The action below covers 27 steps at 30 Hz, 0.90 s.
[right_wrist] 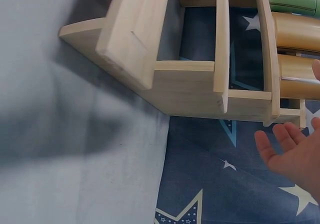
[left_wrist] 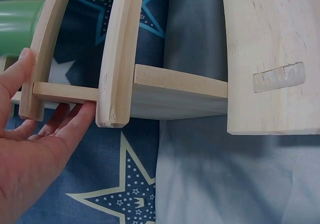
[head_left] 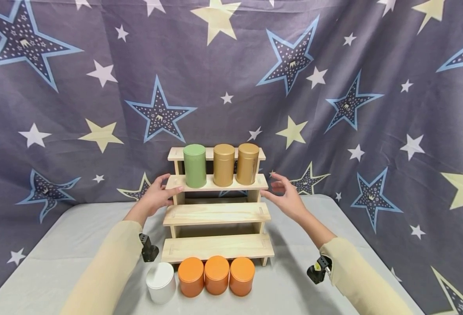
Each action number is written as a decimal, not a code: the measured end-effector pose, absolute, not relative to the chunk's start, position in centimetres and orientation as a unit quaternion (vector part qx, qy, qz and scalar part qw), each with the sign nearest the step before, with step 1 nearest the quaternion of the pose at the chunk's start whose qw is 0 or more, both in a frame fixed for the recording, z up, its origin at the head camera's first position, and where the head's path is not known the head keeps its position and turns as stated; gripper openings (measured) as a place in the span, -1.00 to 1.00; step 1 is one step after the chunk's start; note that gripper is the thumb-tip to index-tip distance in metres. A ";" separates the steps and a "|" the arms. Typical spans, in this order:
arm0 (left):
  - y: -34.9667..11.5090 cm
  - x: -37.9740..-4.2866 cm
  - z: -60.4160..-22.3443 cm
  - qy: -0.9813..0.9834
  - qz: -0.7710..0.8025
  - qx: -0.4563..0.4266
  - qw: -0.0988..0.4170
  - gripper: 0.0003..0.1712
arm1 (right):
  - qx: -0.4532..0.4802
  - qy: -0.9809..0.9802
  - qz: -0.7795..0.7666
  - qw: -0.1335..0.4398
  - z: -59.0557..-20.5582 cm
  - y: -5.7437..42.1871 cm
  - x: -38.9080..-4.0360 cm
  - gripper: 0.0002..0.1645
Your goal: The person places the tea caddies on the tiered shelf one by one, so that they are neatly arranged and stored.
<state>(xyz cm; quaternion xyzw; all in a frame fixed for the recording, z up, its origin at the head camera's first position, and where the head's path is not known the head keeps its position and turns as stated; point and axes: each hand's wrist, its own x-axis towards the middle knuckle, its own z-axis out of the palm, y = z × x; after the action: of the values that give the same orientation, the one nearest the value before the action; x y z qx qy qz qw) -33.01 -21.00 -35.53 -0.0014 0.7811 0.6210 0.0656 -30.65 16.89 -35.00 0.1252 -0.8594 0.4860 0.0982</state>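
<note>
A stepped wooden stand [head_left: 217, 214] stands on the table, with several tiers. My left hand [head_left: 157, 197] grips the left end of its second tier from the top; in the left wrist view the thumb [left_wrist: 24, 61] lies against the board and the fingertips touch the side piece. Beside the right end of that tier is my right hand [head_left: 284, 197], fingers loosely bent with nothing between them; the right wrist view shows its fingers [right_wrist: 282, 139] just off the wood. On this tier stand a green canister [head_left: 195, 167] and two gold canisters [head_left: 224, 166] [head_left: 248, 165].
At the stand's foot, a white canister [head_left: 161, 283] and three orange canisters [head_left: 191, 278] [head_left: 217, 275] [head_left: 241, 277] stand in a row on the grey-covered table [head_left: 314, 262]. A star-patterned curtain [head_left: 235, 65] hangs close behind the stand and along the right.
</note>
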 end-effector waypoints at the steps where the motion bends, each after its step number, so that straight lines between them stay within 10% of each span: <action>1: -21.0 -33.0 -35.5 0.781 0.621 -0.001 0.065 0.02 | 0.124 -0.860 0.486 0.095 -35.1 16.9 -30.5 -0.15; 27: -20.9 -32.9 -35.5 0.784 0.617 -0.004 0.064 0.02 | 0.175 -0.870 0.459 0.045 -37.4 17.3 -26.9 -0.22</action>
<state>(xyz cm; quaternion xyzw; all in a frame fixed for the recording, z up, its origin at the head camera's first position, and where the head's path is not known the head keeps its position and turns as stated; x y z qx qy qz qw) -32.88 -20.87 -35.48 -0.0040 0.7840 0.6174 0.0636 -26.93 17.26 -37.39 0.1755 -0.8699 0.4589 0.0446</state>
